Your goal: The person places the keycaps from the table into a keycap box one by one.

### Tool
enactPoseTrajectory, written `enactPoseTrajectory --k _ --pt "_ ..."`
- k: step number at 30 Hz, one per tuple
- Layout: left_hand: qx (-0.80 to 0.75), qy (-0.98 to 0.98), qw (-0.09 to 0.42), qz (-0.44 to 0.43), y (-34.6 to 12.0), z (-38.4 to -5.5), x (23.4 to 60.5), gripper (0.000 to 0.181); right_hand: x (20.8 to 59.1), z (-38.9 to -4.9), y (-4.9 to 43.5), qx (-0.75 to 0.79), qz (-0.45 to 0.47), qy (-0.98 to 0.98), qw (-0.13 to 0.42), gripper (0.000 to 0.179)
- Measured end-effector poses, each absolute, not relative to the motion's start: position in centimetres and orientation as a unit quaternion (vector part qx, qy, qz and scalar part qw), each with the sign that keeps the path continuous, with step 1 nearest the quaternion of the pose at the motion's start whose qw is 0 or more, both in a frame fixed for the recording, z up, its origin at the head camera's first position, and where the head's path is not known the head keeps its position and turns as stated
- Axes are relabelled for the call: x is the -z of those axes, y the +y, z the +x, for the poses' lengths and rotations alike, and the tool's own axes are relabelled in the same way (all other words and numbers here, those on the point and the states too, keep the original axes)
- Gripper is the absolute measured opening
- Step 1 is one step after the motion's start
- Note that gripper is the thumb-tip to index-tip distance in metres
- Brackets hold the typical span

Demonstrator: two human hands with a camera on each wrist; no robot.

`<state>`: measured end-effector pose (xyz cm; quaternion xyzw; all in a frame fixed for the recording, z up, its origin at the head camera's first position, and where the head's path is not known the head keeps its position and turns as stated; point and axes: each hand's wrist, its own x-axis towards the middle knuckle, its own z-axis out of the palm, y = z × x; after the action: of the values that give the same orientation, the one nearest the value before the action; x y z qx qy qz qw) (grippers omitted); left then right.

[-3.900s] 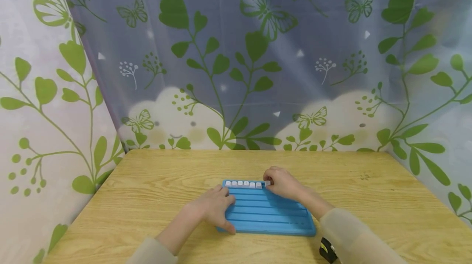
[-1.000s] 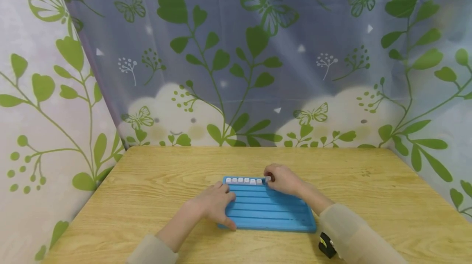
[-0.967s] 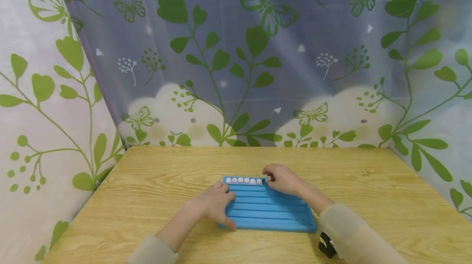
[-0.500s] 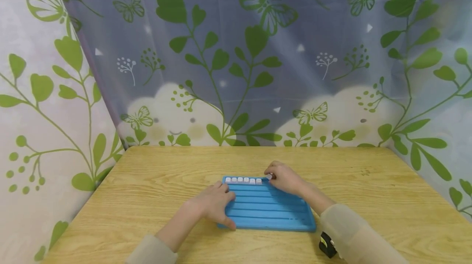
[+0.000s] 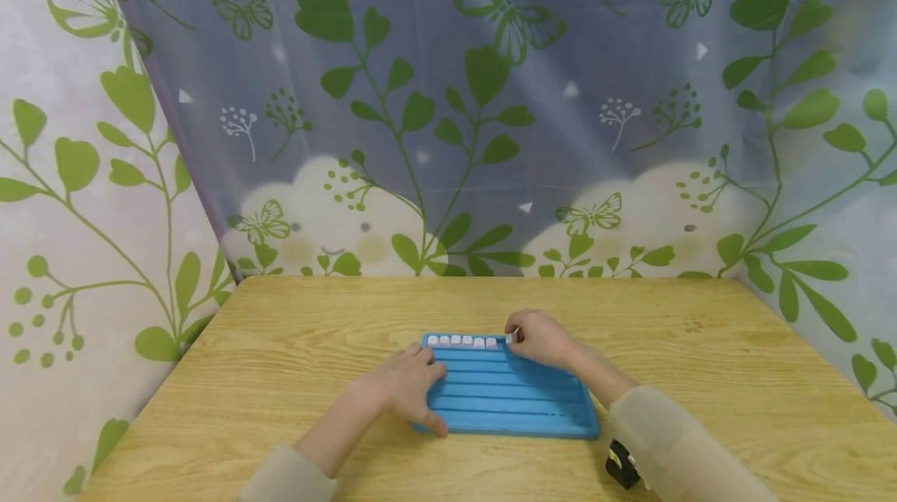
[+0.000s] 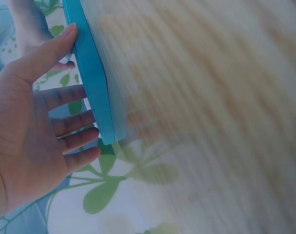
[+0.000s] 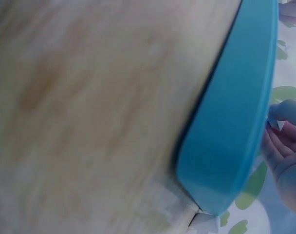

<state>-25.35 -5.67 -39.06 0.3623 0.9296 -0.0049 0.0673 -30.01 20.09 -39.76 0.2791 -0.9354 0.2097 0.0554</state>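
Observation:
A blue keyboard base (image 5: 511,393) with ridged rows lies on the table. Several white keycaps (image 5: 455,341) sit in its back row, at the left end. My right hand (image 5: 543,338) pinches a loose white keycap (image 5: 511,338) over that same row, just right of the seated ones. In the right wrist view its thumb and index finger meet at the small pale keycap (image 7: 273,124). My left hand (image 5: 406,385) rests along the base's left side, fingers nearly straight, thumb at the front corner. The left wrist view shows those fingertips against the blue edge (image 6: 92,73).
The wooden table (image 5: 315,315) reaches back to a curtain (image 5: 420,136) printed with leaves and butterflies. A small black object with a yellow mark (image 5: 620,465) is beside the right sleeve, near the front right corner of the base.
The pinched keycap has turned in my right fingers, and the hand has shifted slightly right, widening the gap to the seated keycaps. My left hand stays put at the base. The head view tilted slightly.

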Motion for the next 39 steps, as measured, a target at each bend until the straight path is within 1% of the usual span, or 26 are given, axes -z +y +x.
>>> enactPoseTrajectory --k 3,6,11,15,29,34,39 --pt "0.004 0.930 0.068 0.362 -5.69 -25.32 39.05 0.075 39.78 -29.99 19.95 -0.225 0.264 -0.937 0.040 0.009" --pt "0.004 0.930 0.068 0.362 -5.70 -25.30 39.00 0.075 39.90 -30.13 19.83 -0.239 0.256 -0.936 0.035 0.014" --pt "0.008 0.930 0.065 0.362 -5.69 -25.25 38.88 0.074 40.05 -30.33 19.87 -0.232 0.271 -0.933 0.051 0.024" --pt "0.009 0.930 0.064 0.363 -5.69 -25.28 38.87 0.074 39.98 -30.28 20.04 -0.224 0.284 -0.930 0.064 0.019" --pt "0.008 0.930 0.069 0.361 -5.70 -25.25 38.89 0.074 39.99 -30.28 19.78 -0.222 0.277 -0.933 0.060 0.015" --pt "0.006 0.929 0.069 0.363 -5.73 -25.27 38.90 0.073 40.31 -30.46 19.75 -0.204 0.291 -0.932 0.070 0.014" --pt "0.005 0.929 0.067 0.363 -5.75 -25.32 38.87 0.073 40.42 -30.47 19.63 -0.163 0.314 -0.931 0.087 0.019"
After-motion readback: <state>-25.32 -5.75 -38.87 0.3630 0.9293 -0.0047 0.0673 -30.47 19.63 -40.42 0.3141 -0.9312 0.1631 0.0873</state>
